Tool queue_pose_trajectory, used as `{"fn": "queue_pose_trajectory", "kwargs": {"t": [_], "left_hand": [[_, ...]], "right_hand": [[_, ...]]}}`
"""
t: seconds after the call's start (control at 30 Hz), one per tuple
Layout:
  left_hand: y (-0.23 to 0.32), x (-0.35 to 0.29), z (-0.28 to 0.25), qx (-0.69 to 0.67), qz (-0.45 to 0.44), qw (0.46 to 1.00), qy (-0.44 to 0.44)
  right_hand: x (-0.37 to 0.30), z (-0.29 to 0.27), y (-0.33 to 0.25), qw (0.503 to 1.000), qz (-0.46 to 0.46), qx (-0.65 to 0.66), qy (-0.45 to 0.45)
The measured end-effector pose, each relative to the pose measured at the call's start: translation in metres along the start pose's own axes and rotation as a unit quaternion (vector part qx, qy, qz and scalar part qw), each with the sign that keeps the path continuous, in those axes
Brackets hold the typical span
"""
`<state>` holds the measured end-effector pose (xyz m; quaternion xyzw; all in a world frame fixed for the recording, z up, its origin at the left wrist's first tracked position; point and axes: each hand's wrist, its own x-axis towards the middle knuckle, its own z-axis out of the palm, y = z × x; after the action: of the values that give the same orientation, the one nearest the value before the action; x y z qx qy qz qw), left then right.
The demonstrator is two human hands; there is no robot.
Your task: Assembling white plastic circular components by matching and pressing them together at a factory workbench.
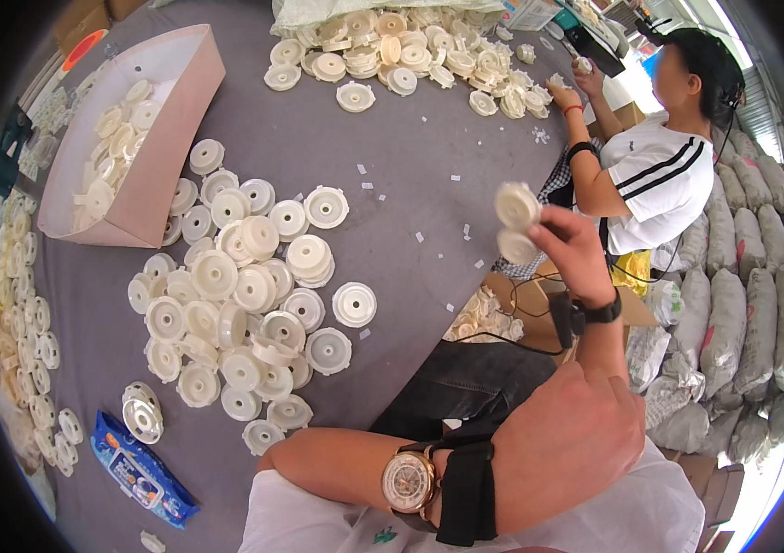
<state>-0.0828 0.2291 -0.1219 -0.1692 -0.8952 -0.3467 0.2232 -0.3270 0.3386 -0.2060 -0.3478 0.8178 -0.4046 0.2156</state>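
Note:
My right hand (pixel 576 251) is raised at the right of the table, thumb and fingers pinched on cream plastic flanged discs. The upper disc (pixel 514 205) sits at the fingertips; a second disc (pixel 517 247) shows just below, slightly blurred. Across my right forearm lies my left hand (pixel 565 441), back up and knuckles bent; its fingertips are hidden, so anything inside cannot be seen. A gold-cased watch and a black strap circle the left wrist. A loose heap of similar discs (pixel 240 286) covers the table left of my hands, some stacked, some tilted.
A pink-sided tray (pixel 148 198) with discs stands at the left. Another pile (pixel 392 55) lies at the far edge. A cardboard box (pixel 627 309) with pieces is below my right hand. A blue wipes packet (pixel 143 470) lies near left. A co-worker (pixel 655 175) handles pieces beside stacked sacks (pixel 742 304).

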Motion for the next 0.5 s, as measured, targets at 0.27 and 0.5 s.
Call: {"fn": "queue_pose_trajectory", "kwargs": {"t": [0.27, 0.5], "left_hand": [[0.004, -0.003, -0.002, 0.007, 0.018, 1.0, 0.002], [0.005, -0.006, 0.008, -0.007, 0.009, 1.0, 0.028]], "right_hand": [[-0.039, -0.045, 0.042, 0.946, -0.003, -0.313, -0.082], [0.106, 0.009, 0.011, 0.981, -0.123, -0.141, -0.057]]}}
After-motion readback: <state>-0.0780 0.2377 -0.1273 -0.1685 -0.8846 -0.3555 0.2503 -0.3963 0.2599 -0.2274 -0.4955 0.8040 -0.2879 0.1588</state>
